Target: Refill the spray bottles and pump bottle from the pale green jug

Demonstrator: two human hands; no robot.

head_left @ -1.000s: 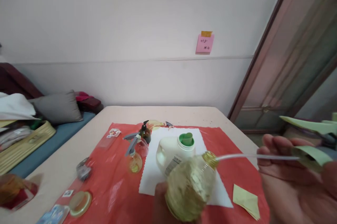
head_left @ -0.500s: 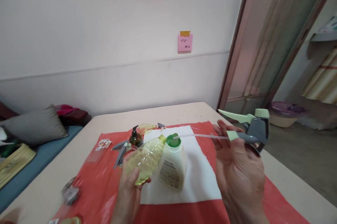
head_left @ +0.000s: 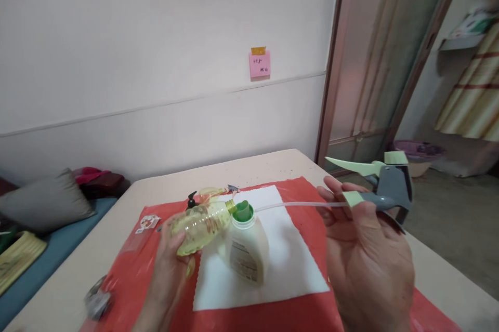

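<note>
My left hand (head_left: 169, 254) is closed round a clear yellow spray bottle (head_left: 202, 225), tilted nearly on its side with its open neck close to the mouth of a white jug. In my right hand (head_left: 370, 264) is a grey and pale green trigger sprayer head (head_left: 392, 186), held by its collar. Its thin dip tube (head_left: 300, 204) reaches left, the tip near the jug's mouth. The white jug (head_left: 249, 254) has a green pouring spout (head_left: 244, 211) inside its neck and stands on a white sheet (head_left: 288, 269). Whether the bottle's neck touches the spout, I cannot tell.
Behind the left hand are a black pump top (head_left: 192, 199) and another yellow bottle (head_left: 210, 194) lying down. A clear packet (head_left: 142, 228) and a crumpled grey item (head_left: 97, 298) lie to the left on the red cloth (head_left: 230, 321). A pink note (head_left: 259, 64) is on the wall.
The yellow bottle has been tipped closer to horizontal, its neck brought right beside the jug's spout. My right hand has shifted slightly right with the sprayer head. The view has turned a little.
</note>
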